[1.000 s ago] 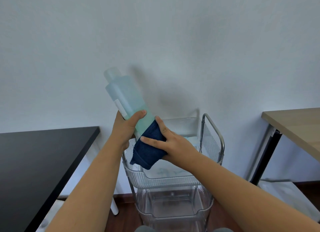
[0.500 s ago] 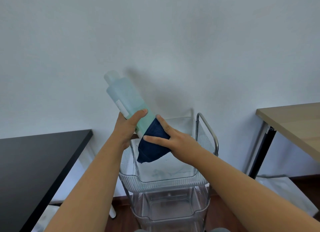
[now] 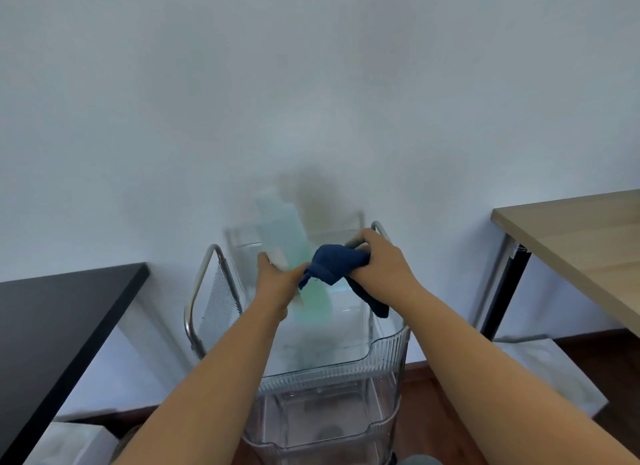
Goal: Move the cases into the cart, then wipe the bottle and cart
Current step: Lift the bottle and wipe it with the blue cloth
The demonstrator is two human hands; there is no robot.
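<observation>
Left hand (image 3: 277, 280) grips the blurred bottle (image 3: 294, 256), right hand (image 3: 379, 260) clutches cloth (image 3: 341, 265)

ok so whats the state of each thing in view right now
bottle: tilted, blurred, lower part inside the cart's top tray
left hand: grips the bottle
right hand: holds the cloth
cloth: bunched, one end hanging
cart: upright

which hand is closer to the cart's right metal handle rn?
Right. The right hand, gripping the blue cloth, sits right beside the cart's right handle. The left hand holds the bottle nearer the cart's middle, farther from that handle.
</observation>
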